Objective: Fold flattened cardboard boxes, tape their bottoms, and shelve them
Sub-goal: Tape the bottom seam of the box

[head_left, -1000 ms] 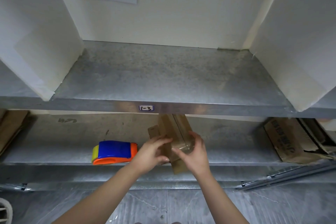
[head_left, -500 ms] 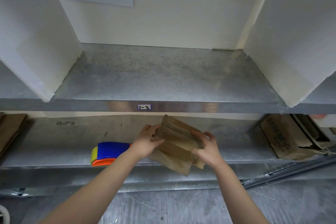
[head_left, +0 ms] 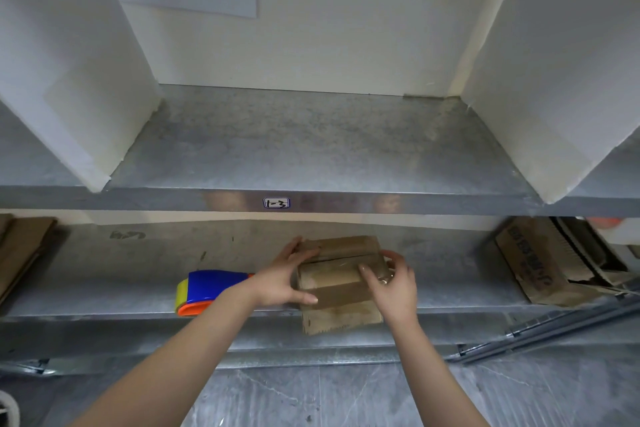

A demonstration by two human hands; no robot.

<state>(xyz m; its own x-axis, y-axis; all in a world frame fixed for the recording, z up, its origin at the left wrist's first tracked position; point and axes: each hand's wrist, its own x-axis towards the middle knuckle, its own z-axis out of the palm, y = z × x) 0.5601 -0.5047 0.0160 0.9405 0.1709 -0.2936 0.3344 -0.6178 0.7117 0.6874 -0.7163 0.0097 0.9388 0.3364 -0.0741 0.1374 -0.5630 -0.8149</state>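
Observation:
A small brown cardboard box (head_left: 337, 282) with clear tape across its top is held over the front edge of the lower metal shelf (head_left: 104, 295). My left hand (head_left: 282, 279) grips its left side, thumb along the front and fingers reaching to the far edge. On the right side my right hand (head_left: 393, 282) holds it, fingers curled over the top. A blue, yellow and orange tape dispenser (head_left: 209, 289) lies on the lower shelf just left of my left wrist.
The upper metal shelf (head_left: 311, 149) labelled 1-3 lies between two white dividers (head_left: 86, 80). Flattened cardboard (head_left: 20, 253) lies at the lower shelf's left end, and a torn printed carton (head_left: 540, 263) at its right end. Below is a grey floor.
Both hands have turned the box from tilted on edge to level with its taped face up. It sits slightly further right, and the view has shifted a little.

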